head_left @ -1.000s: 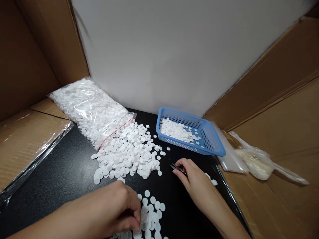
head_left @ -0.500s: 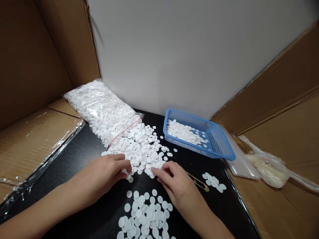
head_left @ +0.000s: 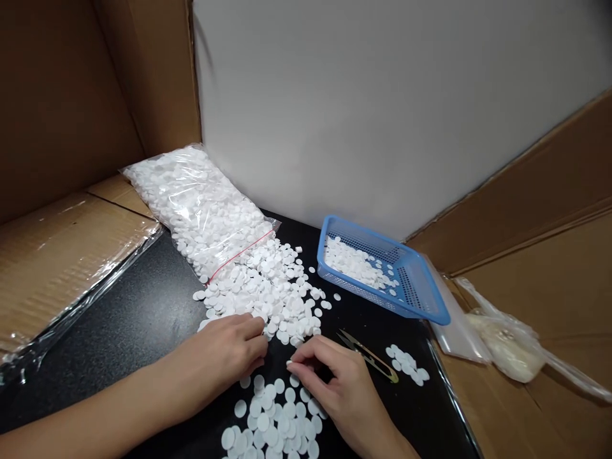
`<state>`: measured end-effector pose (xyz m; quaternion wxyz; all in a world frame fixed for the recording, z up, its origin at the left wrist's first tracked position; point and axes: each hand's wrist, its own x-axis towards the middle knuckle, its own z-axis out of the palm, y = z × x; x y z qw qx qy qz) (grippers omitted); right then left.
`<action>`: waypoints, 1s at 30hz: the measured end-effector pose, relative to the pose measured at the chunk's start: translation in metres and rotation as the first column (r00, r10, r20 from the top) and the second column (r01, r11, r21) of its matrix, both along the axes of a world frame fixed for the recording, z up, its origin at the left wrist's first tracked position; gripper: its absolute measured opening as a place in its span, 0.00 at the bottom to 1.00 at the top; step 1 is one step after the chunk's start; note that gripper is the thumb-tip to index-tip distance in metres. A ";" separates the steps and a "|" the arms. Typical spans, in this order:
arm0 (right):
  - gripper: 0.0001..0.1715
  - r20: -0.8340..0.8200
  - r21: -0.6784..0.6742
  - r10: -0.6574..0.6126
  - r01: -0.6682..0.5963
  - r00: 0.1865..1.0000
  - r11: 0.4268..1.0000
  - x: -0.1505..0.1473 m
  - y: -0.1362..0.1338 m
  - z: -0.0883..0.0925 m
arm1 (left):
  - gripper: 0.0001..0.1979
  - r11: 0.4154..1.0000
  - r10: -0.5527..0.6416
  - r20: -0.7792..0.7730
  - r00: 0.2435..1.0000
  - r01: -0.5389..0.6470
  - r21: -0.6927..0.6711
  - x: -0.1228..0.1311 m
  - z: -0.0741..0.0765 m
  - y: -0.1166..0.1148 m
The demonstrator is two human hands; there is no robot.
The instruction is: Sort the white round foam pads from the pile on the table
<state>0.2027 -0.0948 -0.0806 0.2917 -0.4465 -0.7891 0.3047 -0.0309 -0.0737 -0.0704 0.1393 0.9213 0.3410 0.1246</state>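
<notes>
1. Black table (head_left: 134, 319): under both hands, dark and flat.
2. Clear bag (head_left: 201, 207) full of white discs: far past the left hand (head_left: 224, 357), lying flat, mouth toward it.
3. Big heap (head_left: 265, 290) of loose discs: fanned out from the bag's mouth, touching the left fingertips. Fingers bent and close together on the heap's near edge. Looks like pulling discs off the heap, nearer the body. Cannot tell about any disc under the bent fingers.
4. Blue basket (head_left: 421, 299): well past the right hand (head_left: 335, 382), with some discs inside.
5. Small heap (head_left: 272, 424): just below and between both hands, cut off by the bottom edge.
6. Right hand: thumb and first finger pinched together, a white speck at the tips. Maybe one disc; too small to be sure. For a next pick, calls for a soft, careful pinch on just one disc.
7. Snips (head_left: 368, 354): flat on the table, just right of the right hand, not touched.
8. Little bunch (head_left: 406, 364) of discs: further right, past the snips.
</notes>
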 end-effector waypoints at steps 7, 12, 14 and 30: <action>0.10 0.158 0.223 0.004 -0.040 0.987 0.974 -0.003 0.000 -0.007 | 0.07 0.991 0.031 0.027 0.999 -0.027 -0.133 0.010 0.002 -0.001; 0.14 0.296 0.417 0.051 -0.177 0.954 0.891 -0.003 0.001 -0.004 | 0.11 0.978 0.105 0.089 0.991 -0.086 -0.192 0.003 0.000 0.000; 0.12 0.257 0.391 0.085 -0.184 0.963 0.902 -0.003 -0.001 -0.003 | 0.12 0.976 0.118 0.102 0.988 -0.096 -0.197 0.000 -0.002 0.000; 0.10 0.286 -0.081 -0.042 0.068 0.957 0.994 0.024 0.009 0.017 | 0.10 0.968 0.115 -0.019 0.993 -0.117 -0.222 0.008 0.004 0.002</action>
